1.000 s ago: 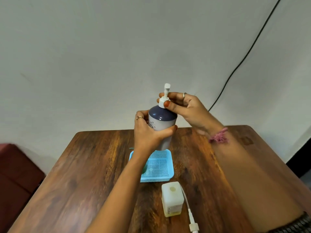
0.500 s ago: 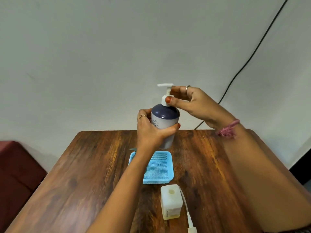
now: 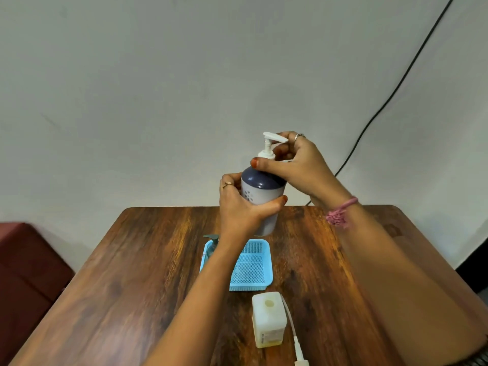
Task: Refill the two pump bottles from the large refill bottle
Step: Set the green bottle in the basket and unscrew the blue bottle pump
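Left hand [image 3: 241, 207] grips the blue-topped pump bottle [image 3: 264, 196] above the counter [image 3: 148, 273]; right hand [image 3: 298, 165] pinches its white pump collar [image 3: 266, 154].

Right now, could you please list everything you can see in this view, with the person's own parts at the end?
Pump bottle: 1, white body with dark blue top and white pump, held up above the table's far edge.
Small pump bottle: 1, dark teal pump, standing in the tray's left side, partly hidden by the forearm.
Tray: 1, light blue mesh, mid-table.
Square bottle: 1, translucent white, near edge, open-topped.
Loose pump with tube: 1, white, lying right of the square bottle.
Table: 1, brown wood.
Cable: 1, black, on the wall.
Seat: 1, dark red, far left.
Left hand: grips the bottle body.
Right hand: pinches the pump collar.
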